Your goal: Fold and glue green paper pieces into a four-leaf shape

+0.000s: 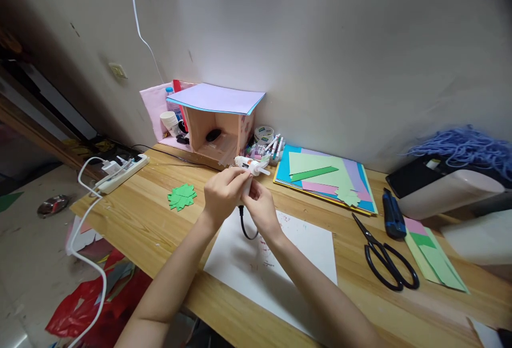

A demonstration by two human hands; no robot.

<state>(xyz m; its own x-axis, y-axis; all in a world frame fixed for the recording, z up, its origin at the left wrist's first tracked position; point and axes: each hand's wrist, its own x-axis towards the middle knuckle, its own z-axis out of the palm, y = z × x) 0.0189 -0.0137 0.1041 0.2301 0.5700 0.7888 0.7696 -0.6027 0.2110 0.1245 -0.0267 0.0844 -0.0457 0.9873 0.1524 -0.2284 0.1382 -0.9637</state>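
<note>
A white hot glue gun (253, 166) is held up over the table, its black cord hanging below the handle. My left hand (224, 190) is closed around the gun's left side, with the fingertips near its body. My right hand (262, 208) is closed on the handle from the right, and part of the handle is hidden between the two hands. Beneath them lies a white sheet of paper (234, 255) with reddish marks. Left of my hands, a spiky green paper cutout (182, 197) rests flat on the wood.
Behind stands a box with a lilac paper top (218, 96), beside tape rolls and markers (276, 145). Coloured paper sheets (324, 169), black scissors (386, 257) and a blue cutter (394, 215) lie to the right. A power strip (124, 174) sits at the left edge.
</note>
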